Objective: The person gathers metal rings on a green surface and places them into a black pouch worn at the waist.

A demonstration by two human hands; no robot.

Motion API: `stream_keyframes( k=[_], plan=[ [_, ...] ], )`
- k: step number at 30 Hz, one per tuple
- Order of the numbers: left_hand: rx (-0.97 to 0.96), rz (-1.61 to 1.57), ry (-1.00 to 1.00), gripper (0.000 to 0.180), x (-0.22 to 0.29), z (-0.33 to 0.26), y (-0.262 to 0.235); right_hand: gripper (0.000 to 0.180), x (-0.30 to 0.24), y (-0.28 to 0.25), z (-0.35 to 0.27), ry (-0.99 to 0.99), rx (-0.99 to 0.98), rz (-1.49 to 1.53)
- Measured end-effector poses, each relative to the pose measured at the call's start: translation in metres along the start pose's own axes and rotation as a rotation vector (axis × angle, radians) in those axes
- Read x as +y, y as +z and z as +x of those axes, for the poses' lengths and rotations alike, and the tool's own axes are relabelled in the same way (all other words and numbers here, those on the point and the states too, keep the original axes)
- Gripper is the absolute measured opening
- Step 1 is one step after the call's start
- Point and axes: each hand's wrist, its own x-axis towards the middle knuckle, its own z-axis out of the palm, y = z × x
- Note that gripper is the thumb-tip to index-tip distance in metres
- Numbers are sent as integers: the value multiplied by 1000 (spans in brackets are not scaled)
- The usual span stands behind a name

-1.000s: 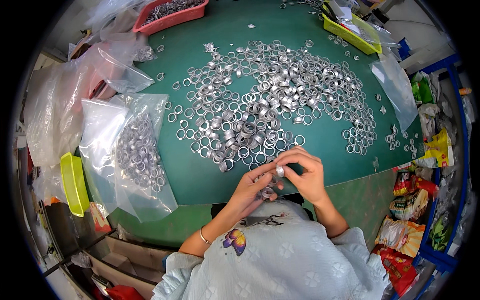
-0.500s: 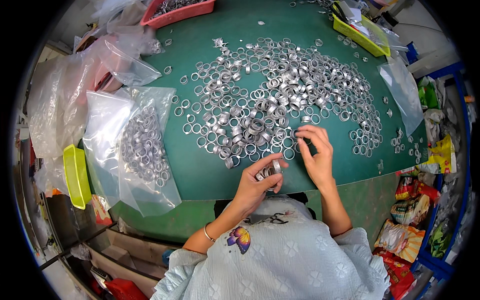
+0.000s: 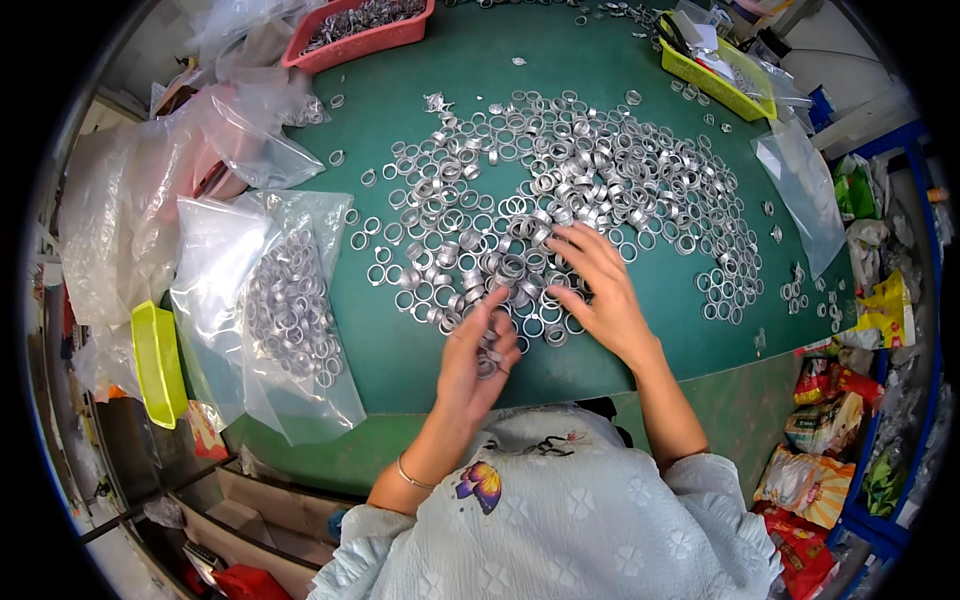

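Observation:
A wide heap of silver metal rings [image 3: 620,180] covers the middle of the green table [image 3: 480,50]. At its near edge, my left hand [image 3: 478,350] is curled around a few metal rings [image 3: 488,362], partly hidden by the fingers and a little blurred. My right hand [image 3: 600,290] reaches over the near middle of the heap, fingers apart and bent, the fingertips close to or touching rings there; I see none held in it. To the left lies a clear plastic bag [image 3: 210,290] with many more rings inside.
A red basket [image 3: 370,35] of small metal parts stands far left, a yellow-green basket [image 3: 710,80] far right. An empty yellow tray [image 3: 157,365] sits beyond the table's left side. A flat clear bag [image 3: 800,190] lies by the right edge. Shelving [image 3: 900,330] with colourful packets stands right.
My left hand has moved left and slightly forward, still holding rings. The right hand has gone from the near edge up and left over the heap, fingers spread.

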Motion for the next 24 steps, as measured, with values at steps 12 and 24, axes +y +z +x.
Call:
stream_keyframes(
  k=[12,24],
  plan=[
    [-59,220,-256,23,-13,-7,2,23,38,-20,-18,-40,-146,-318],
    [97,185,-350,32,-20,-6,15,14,29,7,47,0,65,-177]
  ],
)
